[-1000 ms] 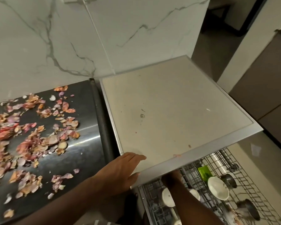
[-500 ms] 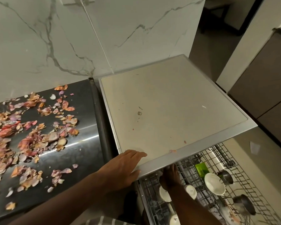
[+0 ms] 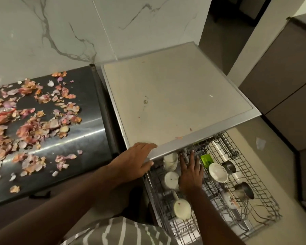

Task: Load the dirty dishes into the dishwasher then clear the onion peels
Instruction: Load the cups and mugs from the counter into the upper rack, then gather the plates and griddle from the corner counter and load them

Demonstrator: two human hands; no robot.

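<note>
2 hands (image 3: pixel 134 163) (image 3: pixel 190 171) lie flat, fingers straight: left on the dishwasher top's (image 3: pixel 177 103) corner, right over the wire rack (image 3: pixel 254 183) of white cups (image 3: pixel 170 179). Pink-orange onion peels (image 3: pixel 34 121) litter the steel surface (image 3: pixel 78 138).

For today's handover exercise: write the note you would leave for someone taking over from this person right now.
Left hand: open, resting on the front corner of the dishwasher top.
Right hand: open, fingers flat in the pulled-out rack, holding nothing.
Done: white cups, a bowl and steel cups sit in the rack.
Left: push the rack in, then clear the onion peels off the steel counter.
</note>
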